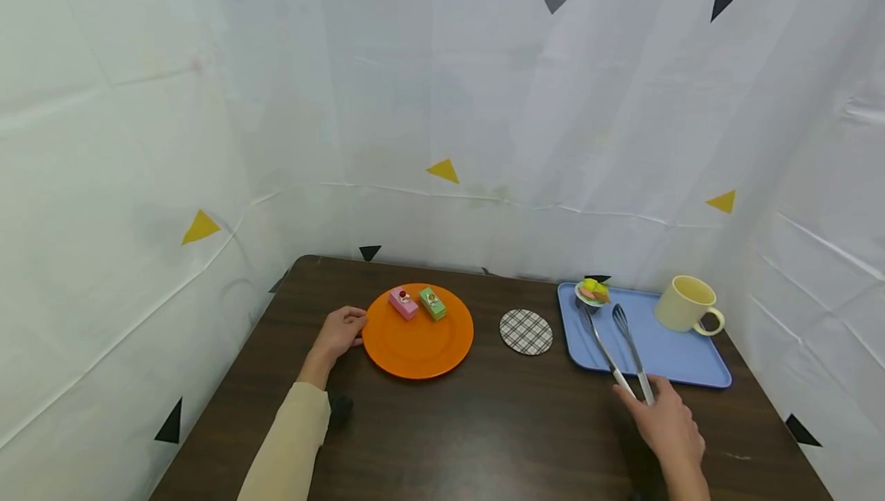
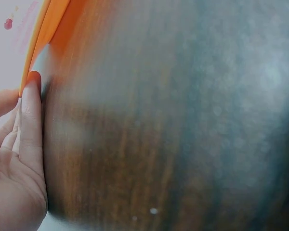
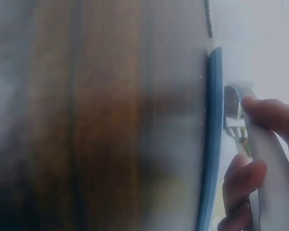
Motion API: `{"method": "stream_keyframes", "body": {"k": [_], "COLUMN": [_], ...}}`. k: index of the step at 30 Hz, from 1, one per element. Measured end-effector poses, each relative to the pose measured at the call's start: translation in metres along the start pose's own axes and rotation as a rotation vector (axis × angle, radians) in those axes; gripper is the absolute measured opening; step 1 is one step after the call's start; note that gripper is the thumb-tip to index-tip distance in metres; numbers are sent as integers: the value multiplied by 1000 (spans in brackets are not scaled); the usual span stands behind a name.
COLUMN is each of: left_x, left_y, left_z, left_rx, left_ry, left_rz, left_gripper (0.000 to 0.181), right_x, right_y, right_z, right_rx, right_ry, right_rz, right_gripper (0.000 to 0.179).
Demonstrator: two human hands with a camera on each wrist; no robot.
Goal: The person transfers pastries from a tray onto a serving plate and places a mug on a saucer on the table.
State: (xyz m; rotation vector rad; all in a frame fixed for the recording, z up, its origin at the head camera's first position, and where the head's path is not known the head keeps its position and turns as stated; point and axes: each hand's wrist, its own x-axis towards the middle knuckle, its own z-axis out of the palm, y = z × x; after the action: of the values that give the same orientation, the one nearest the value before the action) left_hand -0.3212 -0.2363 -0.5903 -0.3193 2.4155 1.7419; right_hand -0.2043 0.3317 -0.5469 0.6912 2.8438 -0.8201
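My left hand [image 1: 339,333] pinches the left rim of an orange plate [image 1: 415,359], with the thumb above and the fingers beneath, as the left wrist view shows. On that plate sit a pink toy cake slice [image 1: 403,303] and a green toy cake slice [image 1: 433,304]. My right hand [image 1: 669,426] holds metal tongs with pale handles [image 3: 274,178], their arms spread apart and reaching over a blue tray [image 1: 681,359]. One tong tip is close to a small cup dessert [image 1: 592,293] with yellow and orange topping; whether they touch, I cannot tell.
A pale yellow mug [image 1: 681,305] stands at the tray's back right, its handle turned right. Between plate and tray lies a round plaid coaster [image 1: 526,332]. White cloth walls surround the dark wooden table [image 1: 470,439] at the back and both sides.
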Motion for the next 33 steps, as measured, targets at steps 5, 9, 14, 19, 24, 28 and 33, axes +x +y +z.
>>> {"method": "stream_keyframes", "body": {"k": [5, 9, 14, 19, 24, 28, 33], "left_x": [1, -1, -3, -2, -6, -5, 0], "left_y": [3, 3, 0, 2, 5, 4, 0], "left_z": [-2, -3, -4, -4, -2, -3, -3], "left_rx": [-5, -3, -3, -28, -20, -17, -23], "left_ry": [1, -2, -11, -31, -30, -31, -28], "left_rz": [4, 1, -17, 6, 21, 11, -1], "left_gripper": [38, 39, 39, 40, 39, 39, 39], "right_x": [8, 12, 14, 21, 28, 35, 42], "right_y": [-5, -8, -11, -18, -22, -27, -31], "right_z": [-5, -8, -10, -11, -12, -12, -11], "right_rx": [-7, -18, -35, -29, -27, -47, -54], "right_ry": [-15, -27, -44, -25, -29, -25, -29], "right_rz": [-13, -14, -2, 3, -3, 3, 4], "right_gripper": [106, 109, 110, 109, 106, 105, 103]}}
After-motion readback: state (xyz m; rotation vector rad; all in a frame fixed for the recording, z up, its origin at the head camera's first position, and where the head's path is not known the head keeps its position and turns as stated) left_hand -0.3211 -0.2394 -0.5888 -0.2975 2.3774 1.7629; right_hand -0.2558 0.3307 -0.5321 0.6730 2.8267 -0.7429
